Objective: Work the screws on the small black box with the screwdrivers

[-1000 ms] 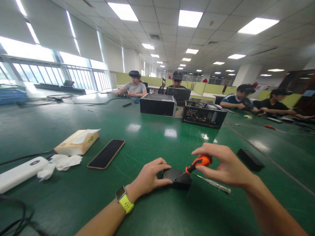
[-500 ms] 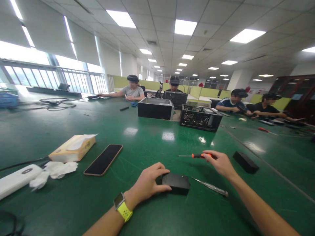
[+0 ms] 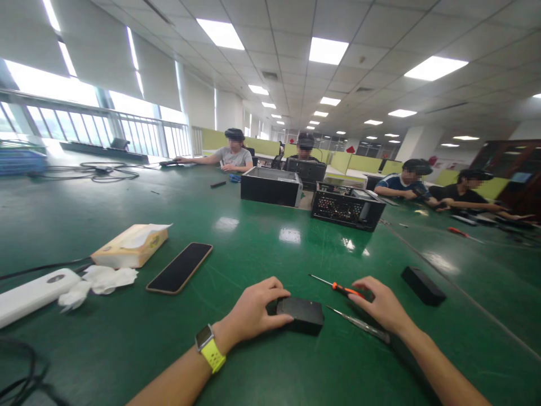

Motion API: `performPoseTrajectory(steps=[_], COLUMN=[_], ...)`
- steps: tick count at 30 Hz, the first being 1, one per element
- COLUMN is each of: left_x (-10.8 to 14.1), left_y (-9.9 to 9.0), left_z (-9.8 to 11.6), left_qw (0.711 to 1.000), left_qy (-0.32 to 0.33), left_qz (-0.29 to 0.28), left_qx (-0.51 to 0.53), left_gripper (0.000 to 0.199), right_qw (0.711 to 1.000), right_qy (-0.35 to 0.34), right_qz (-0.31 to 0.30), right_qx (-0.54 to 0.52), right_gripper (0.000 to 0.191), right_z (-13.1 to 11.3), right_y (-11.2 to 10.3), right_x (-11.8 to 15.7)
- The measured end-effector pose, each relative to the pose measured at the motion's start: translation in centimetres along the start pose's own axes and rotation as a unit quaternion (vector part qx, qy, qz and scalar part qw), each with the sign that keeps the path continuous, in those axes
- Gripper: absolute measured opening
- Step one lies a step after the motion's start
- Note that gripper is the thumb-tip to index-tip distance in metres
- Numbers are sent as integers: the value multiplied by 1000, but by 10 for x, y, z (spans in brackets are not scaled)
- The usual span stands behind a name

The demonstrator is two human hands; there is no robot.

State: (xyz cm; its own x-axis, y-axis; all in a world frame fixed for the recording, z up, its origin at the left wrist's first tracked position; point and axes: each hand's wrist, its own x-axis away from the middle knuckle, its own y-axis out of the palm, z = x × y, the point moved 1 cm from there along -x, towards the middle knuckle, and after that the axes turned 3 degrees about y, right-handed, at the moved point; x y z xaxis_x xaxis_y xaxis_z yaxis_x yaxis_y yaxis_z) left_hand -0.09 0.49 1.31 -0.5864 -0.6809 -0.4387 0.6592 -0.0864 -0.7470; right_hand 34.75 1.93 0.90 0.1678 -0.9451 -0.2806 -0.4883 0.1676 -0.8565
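Observation:
My left hand (image 3: 260, 309), with a yellow-strapped watch on its wrist, grips the left end of a black rectangular block (image 3: 301, 314) on the green table, thumb on the near side and fingers on the far side. An orange-and-black screwdriver (image 3: 336, 286) lies to the right of the block, its tip pointing away to the left. Over the end of its handle is my right hand (image 3: 382, 304), thumb and fingers apart, not closed round it. A slim metal screwdriver (image 3: 359, 323) lies between the block and my right hand.
A second black block (image 3: 423, 286) lies to the right. Leftward are a phone (image 3: 181, 268), a tissue pack (image 3: 131, 246), crumpled tissues (image 3: 107, 279) and a white power strip (image 3: 36, 296). Open computer cases (image 3: 270, 189) stand farther back. Several people sit around the table.
My right hand has lowered the orange-and-black screwdriver to the table and loosened its fingers from the handle. My left hand keeps its hold on the black block. The view has shifted slightly.

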Motion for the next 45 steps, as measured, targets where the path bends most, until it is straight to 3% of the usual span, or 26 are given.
performPoseTrajectory(steps=[6,9,12,21,45], left_x=[0,1,1,2,1], left_y=[0,2,2,4,2], left_z=[0,-2,-3,-5,-4], left_qw=[1000,1000,1000,1000,1000], left_qy=[-2,2,3,4,0], left_qz=[-2,0,0,1,-1], left_qx=[1,4,8,14,12], left_gripper=[35,36,36,37,37], right_qw=[984,978,974,969,977], right_qy=[-6,-7,-23,-32,-162], right_qz=[-174,-205,-223,-217,-140], right_qx=[42,38,-34,-114,-18], right_gripper=[28,16,13,11,8], right_z=[-13,-17,-20,-23,-34], right_y=[-17,-18,-17,-15,-15], right_x=[13,17,17,19,20])
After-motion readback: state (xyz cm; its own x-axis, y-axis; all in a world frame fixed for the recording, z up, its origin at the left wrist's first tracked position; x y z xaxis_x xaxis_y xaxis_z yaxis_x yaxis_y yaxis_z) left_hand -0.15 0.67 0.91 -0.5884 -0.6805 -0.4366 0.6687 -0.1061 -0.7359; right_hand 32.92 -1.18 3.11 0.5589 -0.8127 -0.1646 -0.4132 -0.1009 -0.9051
